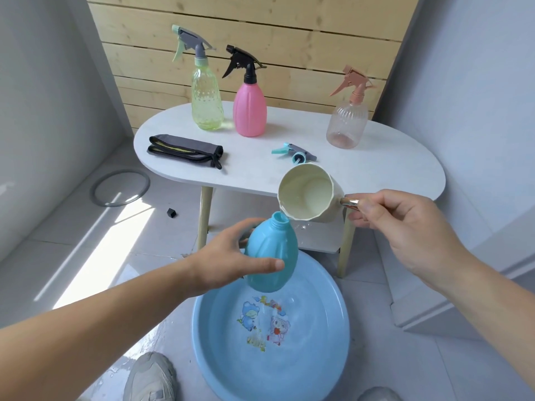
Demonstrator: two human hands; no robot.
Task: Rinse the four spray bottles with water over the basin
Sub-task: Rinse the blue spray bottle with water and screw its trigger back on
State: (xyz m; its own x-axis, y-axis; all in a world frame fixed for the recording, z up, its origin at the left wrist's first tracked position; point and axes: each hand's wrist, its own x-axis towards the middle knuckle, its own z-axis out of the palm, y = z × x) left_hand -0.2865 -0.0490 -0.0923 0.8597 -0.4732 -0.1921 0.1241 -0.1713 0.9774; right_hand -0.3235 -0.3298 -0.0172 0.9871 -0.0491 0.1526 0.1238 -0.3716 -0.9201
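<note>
My left hand (231, 256) grips a blue bottle (272, 253) with its cap off, held tilted over the light-blue basin (333, 337) on the floor. My right hand (405, 221) holds the handle of a cream ladle cup (307, 192), tipped with its lip at the bottle's open neck. The bottle's teal spray head (292, 153) lies on the white table (390, 166). A green bottle (206, 96), a pink bottle (249, 108) and a clear peach bottle (347, 123) stand upright on the table with their spray heads on.
A folded grey cloth (185, 150) lies on the table's left side. On the floor sit a grey ring (120, 188) and a small black cap (171, 212). My shoes (150, 377) stand beside the basin. A wooden slat wall backs the table.
</note>
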